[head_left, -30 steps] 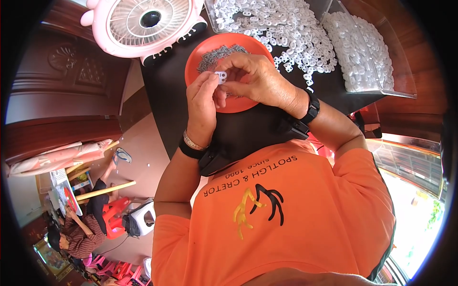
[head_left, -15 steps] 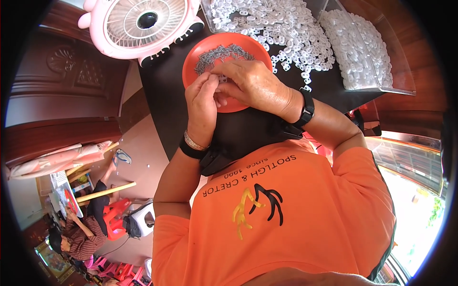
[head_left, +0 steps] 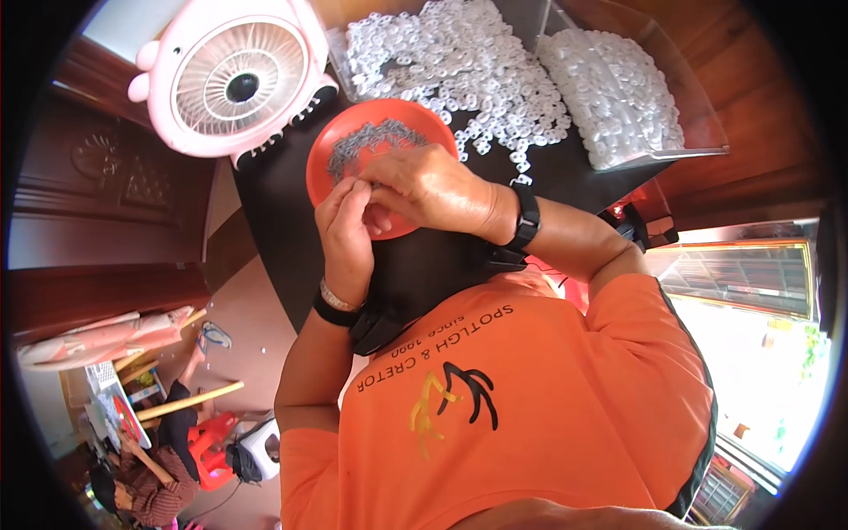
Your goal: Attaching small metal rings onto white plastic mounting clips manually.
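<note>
An orange bowl (head_left: 329, 172) on the black table (head_left: 274, 221) holds a heap of small grey metal pieces (head_left: 371, 141); a clear tray (head_left: 698, 124) behind holds white plastic parts (head_left: 609, 97), more lying loose beside it; the left hand (head_left: 346, 231) and right hand (head_left: 433, 187) meet over the bowl's near rim, fingertips pinched together; whatever they pinch is hidden; a pink fan (head_left: 234, 79) stands left.

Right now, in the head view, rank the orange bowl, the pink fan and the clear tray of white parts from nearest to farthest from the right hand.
1. Orange bowl: directly under the right hand.
2. Pink fan: up and to the left, behind the bowl.
3. Clear tray: far right of the black tabletop.
</note>
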The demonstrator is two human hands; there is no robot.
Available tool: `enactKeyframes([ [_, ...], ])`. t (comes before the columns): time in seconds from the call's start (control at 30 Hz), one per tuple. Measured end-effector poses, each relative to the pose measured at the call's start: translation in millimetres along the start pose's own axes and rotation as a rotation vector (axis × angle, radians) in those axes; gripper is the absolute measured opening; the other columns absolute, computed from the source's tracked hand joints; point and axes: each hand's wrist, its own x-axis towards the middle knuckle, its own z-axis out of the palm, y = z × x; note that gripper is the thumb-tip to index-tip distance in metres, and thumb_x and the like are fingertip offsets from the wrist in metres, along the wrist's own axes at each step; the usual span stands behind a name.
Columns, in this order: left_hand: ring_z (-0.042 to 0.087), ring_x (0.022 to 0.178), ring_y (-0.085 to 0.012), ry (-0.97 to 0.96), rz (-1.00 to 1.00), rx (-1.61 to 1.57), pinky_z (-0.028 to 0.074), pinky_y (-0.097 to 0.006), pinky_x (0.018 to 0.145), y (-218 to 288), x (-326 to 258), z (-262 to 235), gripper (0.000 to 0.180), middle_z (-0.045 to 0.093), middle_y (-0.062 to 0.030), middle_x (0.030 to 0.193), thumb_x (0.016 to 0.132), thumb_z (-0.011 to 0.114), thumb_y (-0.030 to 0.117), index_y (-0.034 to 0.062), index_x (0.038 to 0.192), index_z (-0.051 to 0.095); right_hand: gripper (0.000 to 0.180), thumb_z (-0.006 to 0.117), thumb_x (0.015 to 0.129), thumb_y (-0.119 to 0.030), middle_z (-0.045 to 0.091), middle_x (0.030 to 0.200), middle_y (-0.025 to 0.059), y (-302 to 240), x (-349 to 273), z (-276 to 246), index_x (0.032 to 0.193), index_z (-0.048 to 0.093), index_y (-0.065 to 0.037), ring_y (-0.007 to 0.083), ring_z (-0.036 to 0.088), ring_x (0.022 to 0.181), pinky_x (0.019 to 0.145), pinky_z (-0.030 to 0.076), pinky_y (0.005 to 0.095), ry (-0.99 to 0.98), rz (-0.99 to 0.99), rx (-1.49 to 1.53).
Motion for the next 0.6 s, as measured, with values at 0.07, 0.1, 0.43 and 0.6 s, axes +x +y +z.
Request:
enactKeyframes([
  [0.07, 0.051, 0.054, -0.0079, 0.016, 0.011, 0.013, 0.037, -0.021, 0.05, 2.3, -0.3, 0.6, 0.024, 0.058, -0.0018, 0.066, 0.093, 0.046, 0.019, 0.001, 0.083, 0.061, 0.016, 0.066, 0.077, -0.009, 0.063, 0.081, 0.011, -6.9, 3.0, -6.0, 0.091, 0.062, -0.003, 0.0292, 0.063, 0.073, 0.066, 0.051, 0.0361, -0.008, 0.021, -0.014],
  [0.1, 0.05, 0.054, -0.0075, -0.004, 0.006, 0.016, 0.036, -0.021, 0.05, 1.6, 1.1, -0.2, 0.023, 0.057, -0.0015, 0.066, 0.093, 0.047, 0.018, 0.0005, 0.087, 0.061, 0.017, 0.068, 0.077, -0.01, 0.063, 0.08, 0.0106, -4.6, 4.6, -8.6, 0.093, 0.062, -0.004, 0.029, 0.064, 0.072, 0.064, 0.051, 0.0361, 0.018, -0.03, -0.032],
  [0.43, 0.046, 0.054, -0.0063, -0.105, 0.104, 0.065, 0.032, -0.021, 0.05, 6.7, 4.1, -4.5, 0.02, 0.051, -0.0002, 0.062, 0.093, 0.046, 0.014, -0.0003, 0.091, 0.06, 0.028, 0.065, 0.077, -0.01, 0.063, 0.108, 0.0171, -9.0, 38.0, -157.4, 0.104, 0.065, -0.002, 0.0342, 0.059, 0.1, 0.085, 0.048, 0.0386, 0.78, 0.221, -0.911],
  [0.6, 0.045, 0.054, -0.0053, -0.093, 0.111, 0.089, 0.032, -0.02, 0.05, 6.4, 2.5, -8.0, 0.019, 0.05, 0.0005, 0.062, 0.093, 0.046, 0.011, -0.0007, 0.09, 0.06, 0.017, 0.069, 0.079, -0.018, 0.068, 0.091, 0.0081, 49.9, 22.6, -125.5, 0.094, 0.069, -0.01, 0.0255, 0.065, 0.082, 0.07, 0.05, 0.0338, 0.357, 0.177, -0.625],
])
